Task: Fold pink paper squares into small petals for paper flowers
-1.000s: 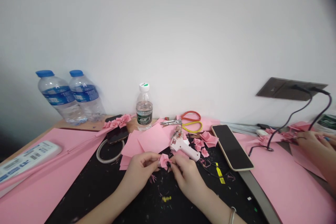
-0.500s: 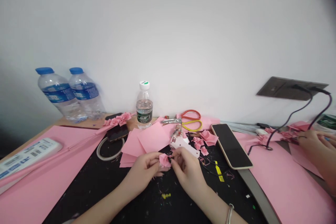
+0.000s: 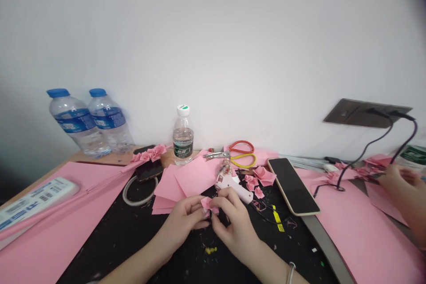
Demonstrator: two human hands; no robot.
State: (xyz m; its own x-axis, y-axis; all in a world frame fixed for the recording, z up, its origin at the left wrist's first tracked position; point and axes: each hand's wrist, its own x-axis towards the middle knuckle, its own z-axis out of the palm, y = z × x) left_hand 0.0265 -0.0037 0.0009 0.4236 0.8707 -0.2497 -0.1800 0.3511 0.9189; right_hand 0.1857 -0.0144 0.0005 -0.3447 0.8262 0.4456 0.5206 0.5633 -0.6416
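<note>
My left hand (image 3: 181, 219) and my right hand (image 3: 233, 226) meet over a black cutting mat (image 3: 109, 239). Both pinch a small pink paper flower (image 3: 208, 205) between thumbs and fingers, and part of it is hidden by my fingers. Just past my right fingers lies a white hot glue gun (image 3: 231, 185). A stack of pink paper squares (image 3: 189, 182) lies beyond my left hand. Several finished pink paper flowers (image 3: 259, 179) sit to the right of the glue gun.
Scissors with red and yellow handles (image 3: 238, 155), a green-labelled water bottle (image 3: 183, 135), a black phone (image 3: 293, 185), a white power strip (image 3: 36, 199) on pink card, and two blue-capped bottles (image 3: 86, 122) stand around. A co-worker's hand (image 3: 399, 186) works pink paper at the right.
My hands have drawn closer around the flower, and my right hand now covers more of it. The co-worker's hand has shifted slightly.
</note>
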